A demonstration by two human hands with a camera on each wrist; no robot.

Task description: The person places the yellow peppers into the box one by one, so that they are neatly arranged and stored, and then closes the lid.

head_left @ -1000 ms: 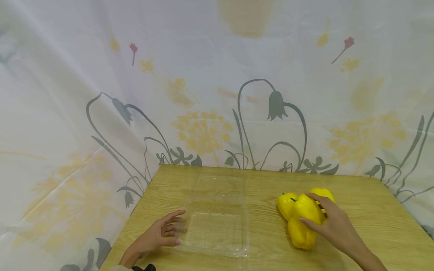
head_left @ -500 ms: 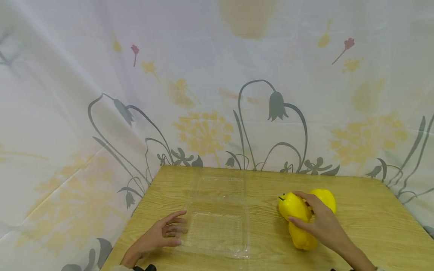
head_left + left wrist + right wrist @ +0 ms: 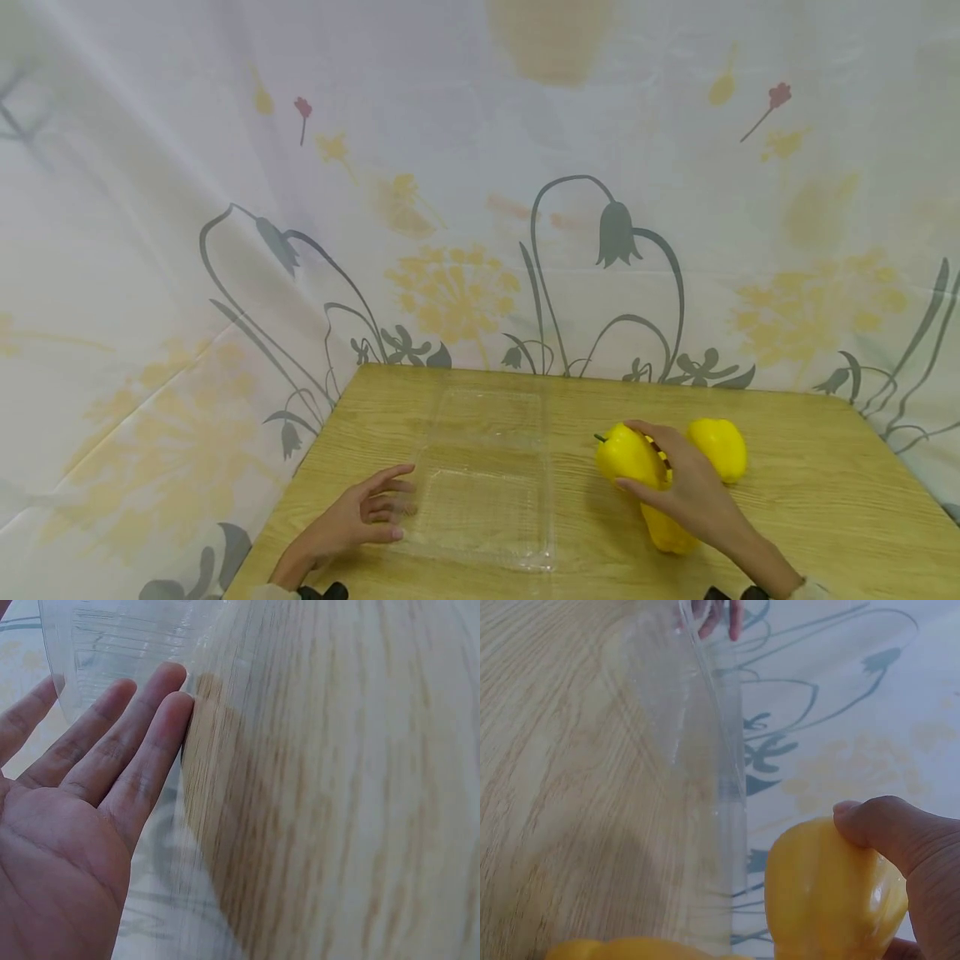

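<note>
My right hand (image 3: 697,492) grips a yellow bell pepper (image 3: 627,454) with a green stem, thumb on one side and fingers on the other. In the right wrist view the thumb presses the held pepper's (image 3: 817,892) side. A second yellow pepper (image 3: 670,533) lies under and in front of this hand, partly hidden. Another pepper (image 3: 718,450) lies behind it to the right. At the left, my left hand (image 3: 360,517) has its fingers extended at the side of a clear plastic clamshell container (image 3: 480,554); the left wrist view shows straight fingers (image 3: 157,735) by its wall.
The clamshell lies spread out, its far half (image 3: 487,412) toward the back of the wood-grain table (image 3: 810,483). A flower-printed curtain (image 3: 480,208) hangs behind and beside the table.
My right hand has carried the held pepper leftward, toward the container, passing in front of another pepper that is now hidden from the head view. The left hand stays in place.
</note>
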